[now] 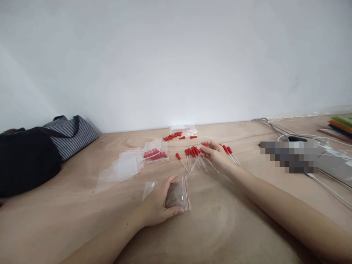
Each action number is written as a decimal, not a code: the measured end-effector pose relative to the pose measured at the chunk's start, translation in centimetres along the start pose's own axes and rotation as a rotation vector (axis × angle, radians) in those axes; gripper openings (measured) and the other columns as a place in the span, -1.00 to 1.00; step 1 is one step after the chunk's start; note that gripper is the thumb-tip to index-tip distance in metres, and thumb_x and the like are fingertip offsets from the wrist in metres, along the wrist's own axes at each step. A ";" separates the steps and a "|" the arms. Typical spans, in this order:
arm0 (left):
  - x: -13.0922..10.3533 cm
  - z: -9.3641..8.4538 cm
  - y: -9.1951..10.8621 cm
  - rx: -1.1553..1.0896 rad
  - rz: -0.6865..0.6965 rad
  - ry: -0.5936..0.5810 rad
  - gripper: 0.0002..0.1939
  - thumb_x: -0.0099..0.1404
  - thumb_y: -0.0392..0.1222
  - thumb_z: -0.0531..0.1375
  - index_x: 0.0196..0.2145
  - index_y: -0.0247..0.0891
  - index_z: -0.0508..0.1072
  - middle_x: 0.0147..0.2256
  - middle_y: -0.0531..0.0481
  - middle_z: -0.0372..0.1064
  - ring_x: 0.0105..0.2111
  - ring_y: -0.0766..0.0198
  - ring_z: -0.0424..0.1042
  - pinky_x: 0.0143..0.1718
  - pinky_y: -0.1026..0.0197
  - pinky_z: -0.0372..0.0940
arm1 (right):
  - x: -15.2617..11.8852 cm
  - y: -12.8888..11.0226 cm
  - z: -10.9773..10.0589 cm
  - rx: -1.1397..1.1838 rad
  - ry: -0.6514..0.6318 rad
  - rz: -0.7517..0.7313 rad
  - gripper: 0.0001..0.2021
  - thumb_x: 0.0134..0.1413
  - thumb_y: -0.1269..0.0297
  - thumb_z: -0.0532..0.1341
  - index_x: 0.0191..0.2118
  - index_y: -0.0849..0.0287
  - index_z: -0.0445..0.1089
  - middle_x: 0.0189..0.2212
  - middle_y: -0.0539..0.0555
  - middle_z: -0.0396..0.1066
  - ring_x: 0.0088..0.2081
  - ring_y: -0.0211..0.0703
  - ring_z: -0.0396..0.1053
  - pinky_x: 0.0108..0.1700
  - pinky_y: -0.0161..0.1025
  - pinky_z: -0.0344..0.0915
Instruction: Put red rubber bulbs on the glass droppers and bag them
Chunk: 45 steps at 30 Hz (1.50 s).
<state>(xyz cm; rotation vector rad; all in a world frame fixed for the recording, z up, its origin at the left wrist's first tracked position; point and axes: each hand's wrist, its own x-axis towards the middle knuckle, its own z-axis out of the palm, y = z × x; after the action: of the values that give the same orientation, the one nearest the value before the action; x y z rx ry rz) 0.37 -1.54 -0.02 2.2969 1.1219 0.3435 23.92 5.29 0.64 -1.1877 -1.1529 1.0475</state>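
Observation:
Flat on the table lies a clear zip-lock bag (178, 196) with a red seal strip at its right edge. My left hand (161, 201) rests on it, thumb and fingers spread apart. Further back, my right hand (216, 154) pinches a dropper (204, 146) by its red rubber bulb; a thin clear tube slants down-left from the hand. Beside it are several more red-bulbed droppers (189, 152), and others (227, 149) lie partly behind the hand. One dropper (178, 156) sits apart on the left.
Filled zip-lock bags (158, 158) with droppers lie left of centre, next to a fan of clear bags (123, 167). Loose red bulbs (172, 136) lie near the wall. A black bag (27, 157) stands left; cables (275, 128) and a laptop (335, 167) are right.

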 end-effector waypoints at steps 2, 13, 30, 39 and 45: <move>0.1 0.0 0.0 0.013 -0.009 -0.014 -0.21 0.06 0.03 0.19 0.13 -0.24 -0.12 0.12 -0.23 0.00 0.10 -0.03 0.04 0.04 -0.08 0.05 | -2.5 0.9 -1.3 0.198 0.008 0.026 -0.70 -0.22 0.17 0.26 -0.35 0.17 0.20 -0.57 -0.11 0.24 -0.57 -0.39 0.25 -0.47 -0.36 0.24; 1.2 0.6 0.7 0.028 0.036 0.006 -0.21 0.05 0.03 0.20 0.12 -0.25 -0.09 0.12 -0.22 0.02 0.10 -0.01 0.05 0.04 -0.06 0.06 | -7.9 2.8 -1.3 0.165 -0.176 0.088 -0.65 -0.32 0.12 0.34 -0.41 0.17 0.24 -0.57 -0.09 0.31 -0.55 -0.36 0.27 -0.45 -0.33 0.22; 1.3 0.6 1.2 0.061 0.093 0.036 -0.18 0.02 0.04 0.22 0.14 -0.23 -0.05 0.08 -0.18 0.10 0.07 -0.01 0.11 0.04 -0.05 0.08 | -7.9 2.5 0.5 -0.516 -0.481 -0.358 -0.90 -0.05 0.34 0.21 -0.40 0.08 0.48 -0.52 0.01 0.39 -0.40 -0.24 0.25 -0.30 -0.27 0.20; -2.3 -0.9 -1.2 0.195 -0.012 0.037 -0.28 0.06 0.16 0.13 0.13 -0.13 0.05 0.10 -0.11 0.11 0.10 -0.09 0.06 0.05 -0.14 0.05 | -6.5 2.8 -1.2 -0.502 -0.564 -0.232 -0.86 -0.11 0.38 0.17 -0.38 0.18 0.46 -0.48 0.03 0.39 -0.45 -0.30 0.29 -0.41 -0.36 0.21; -2.3 -1.5 -0.2 0.240 -0.092 -0.093 -0.30 0.11 0.17 0.07 0.14 -0.18 0.05 0.13 -0.14 0.07 0.14 -0.13 -0.05 0.06 -0.19 0.01 | -1.1 -0.5 -1.4 -0.577 -0.621 -0.167 -0.90 -0.19 0.45 0.17 -0.46 0.26 0.41 -0.55 -0.02 0.39 -0.53 -0.36 0.28 -0.48 -0.43 0.19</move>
<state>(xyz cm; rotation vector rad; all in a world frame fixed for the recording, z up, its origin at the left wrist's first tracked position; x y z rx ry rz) -1.84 -2.64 1.09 2.4280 1.2760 0.0680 25.14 3.93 1.02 -1.1946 -2.1088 1.0125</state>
